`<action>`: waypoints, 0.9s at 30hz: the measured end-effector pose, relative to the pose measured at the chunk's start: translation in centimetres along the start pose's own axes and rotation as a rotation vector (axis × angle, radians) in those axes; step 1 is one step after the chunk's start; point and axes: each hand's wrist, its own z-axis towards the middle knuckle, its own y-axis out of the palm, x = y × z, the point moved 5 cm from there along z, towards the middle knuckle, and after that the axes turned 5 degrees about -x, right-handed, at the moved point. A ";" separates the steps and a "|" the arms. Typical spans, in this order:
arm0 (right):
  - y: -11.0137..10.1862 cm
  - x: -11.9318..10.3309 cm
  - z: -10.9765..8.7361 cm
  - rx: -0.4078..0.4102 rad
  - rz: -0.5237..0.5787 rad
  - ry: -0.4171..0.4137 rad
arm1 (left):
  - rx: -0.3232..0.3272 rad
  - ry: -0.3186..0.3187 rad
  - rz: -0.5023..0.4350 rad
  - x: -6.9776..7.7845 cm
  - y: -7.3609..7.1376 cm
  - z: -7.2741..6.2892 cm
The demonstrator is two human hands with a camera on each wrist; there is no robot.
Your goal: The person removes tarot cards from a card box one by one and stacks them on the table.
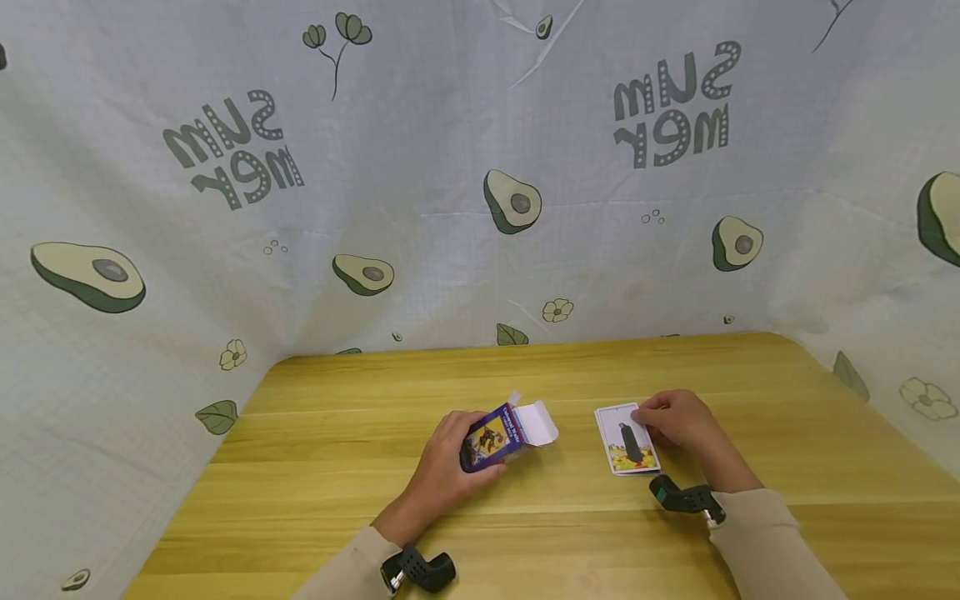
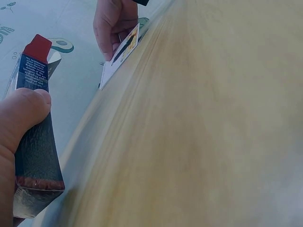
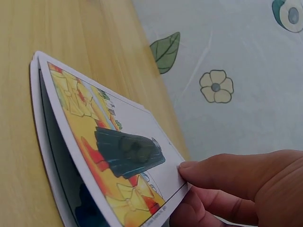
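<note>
Now left hand curled round box; right hand pinches card.

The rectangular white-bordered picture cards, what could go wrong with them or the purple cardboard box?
The top white-bordered card might slide: a gap shows between it and the cards beneath. The right hand pinches near a corner, so squeezing could crease it. The open white flap sticks out from the purple cardboard box in the left hand, so bumping could bend it.
</note>
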 end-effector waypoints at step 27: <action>0.6 -0.2 0.0 0.065 -0.108 0.006 | -0.015 -0.029 -0.010 -0.1 0.1 0.0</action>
